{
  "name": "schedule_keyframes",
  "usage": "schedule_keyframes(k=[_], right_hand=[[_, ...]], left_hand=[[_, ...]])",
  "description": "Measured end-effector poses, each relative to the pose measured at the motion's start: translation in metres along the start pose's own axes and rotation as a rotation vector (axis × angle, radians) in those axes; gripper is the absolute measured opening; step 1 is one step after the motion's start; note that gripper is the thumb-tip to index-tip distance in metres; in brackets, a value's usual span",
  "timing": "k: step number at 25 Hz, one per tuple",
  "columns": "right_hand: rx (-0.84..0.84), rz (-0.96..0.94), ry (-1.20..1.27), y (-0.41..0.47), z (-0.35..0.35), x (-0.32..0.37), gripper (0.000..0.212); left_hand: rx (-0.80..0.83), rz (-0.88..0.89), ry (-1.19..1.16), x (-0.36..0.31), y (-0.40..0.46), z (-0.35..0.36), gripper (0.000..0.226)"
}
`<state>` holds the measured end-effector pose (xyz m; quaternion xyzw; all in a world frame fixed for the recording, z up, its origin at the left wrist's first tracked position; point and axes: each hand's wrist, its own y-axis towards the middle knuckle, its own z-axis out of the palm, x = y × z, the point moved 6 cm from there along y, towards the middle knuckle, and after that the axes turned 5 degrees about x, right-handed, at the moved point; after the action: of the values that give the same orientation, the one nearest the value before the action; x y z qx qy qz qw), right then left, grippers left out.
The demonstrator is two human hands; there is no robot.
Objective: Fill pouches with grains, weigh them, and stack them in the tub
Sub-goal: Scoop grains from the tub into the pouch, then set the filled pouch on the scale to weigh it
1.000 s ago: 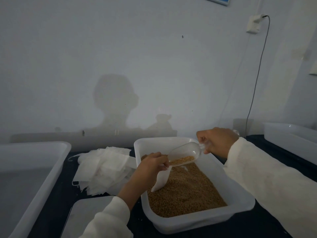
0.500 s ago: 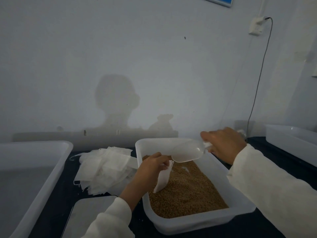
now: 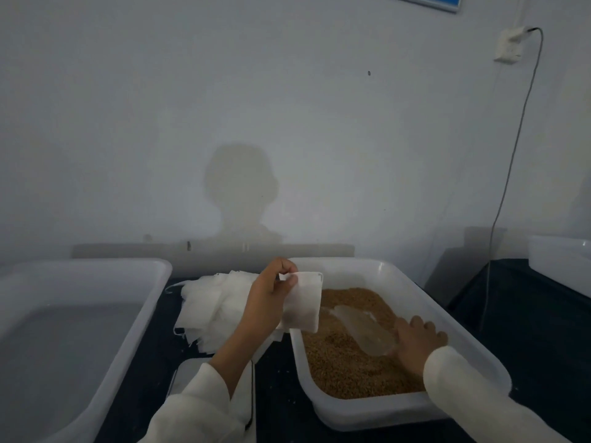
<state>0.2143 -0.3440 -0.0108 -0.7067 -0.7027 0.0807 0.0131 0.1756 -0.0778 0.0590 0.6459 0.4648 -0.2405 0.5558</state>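
My left hand [image 3: 267, 303] pinches the top of a white pouch [image 3: 305, 303] and holds it upright above the left rim of the grain tub [image 3: 383, 266]. The tub is a white plastic one holding brown grains [image 3: 348, 372]. A clear plastic scoop [image 3: 364, 330] lies bowl-down on the grains. My right hand [image 3: 415, 342] is curled over its handle end, which is hidden under the fingers. A pile of empty white pouches [image 3: 214, 302] lies left of the tub. The pouch's contents cannot be seen.
A large white tub [image 3: 96, 266] stands at the left. A white scale [image 3: 188, 370] sits at the front, partly under my left sleeve. Another white tub [image 3: 559, 260] is at the far right. A cable [image 3: 502, 203] hangs down the wall.
The scoop came down from above the pouch and now lies on the grains under my right hand. My left hand lifted the pouch up out of the tub.
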Motion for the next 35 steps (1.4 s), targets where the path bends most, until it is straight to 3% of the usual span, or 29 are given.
schedule_keyframes(k=[2,3,5,7,12,16,19,22,30,35], right_hand=[[-0.099,-0.092,0.176,-0.014,-0.029,0.016,0.036],[-0.131,-0.193,0.454,-0.025,-0.045,0.027,0.032],[-0.051,-0.444,1.066,-0.057,-0.066,0.063,0.023],[0.072,-0.594,1.262,-0.081,-0.065,0.107,0.024],[0.123,-0.595,1.369,-0.089,-0.029,0.195,0.018],[0.080,-0.607,1.370,-0.080,-0.012,0.225,0.015],[0.064,-0.557,1.344,-0.073,0.005,0.238,0.021],[0.056,-0.533,1.289,-0.067,0.018,0.246,0.024],[-0.093,-0.534,1.148,-0.058,0.024,0.242,0.023],[-0.212,-0.520,1.240,-0.055,0.010,0.227,0.031]], left_hand=[[-0.008,-0.008,-0.019,-0.002,-0.009,-0.015,0.024],[-0.013,-0.011,-0.024,-0.003,-0.015,-0.023,0.023],[-0.023,-0.019,-0.033,-0.004,-0.027,-0.039,0.023],[-0.004,-0.024,-0.049,-0.005,-0.040,-0.050,0.021],[0.060,-0.017,-0.072,0.005,-0.074,-0.076,0.017],[-0.100,-0.110,-0.074,0.037,-0.092,-0.095,0.015],[-0.141,-0.281,-0.077,0.072,-0.106,-0.100,0.044],[-0.142,-0.371,0.020,0.095,-0.111,-0.103,0.047],[-0.003,-0.335,0.251,0.109,-0.107,-0.104,0.035],[-0.160,-0.248,0.165,0.094,-0.102,-0.124,0.030]])
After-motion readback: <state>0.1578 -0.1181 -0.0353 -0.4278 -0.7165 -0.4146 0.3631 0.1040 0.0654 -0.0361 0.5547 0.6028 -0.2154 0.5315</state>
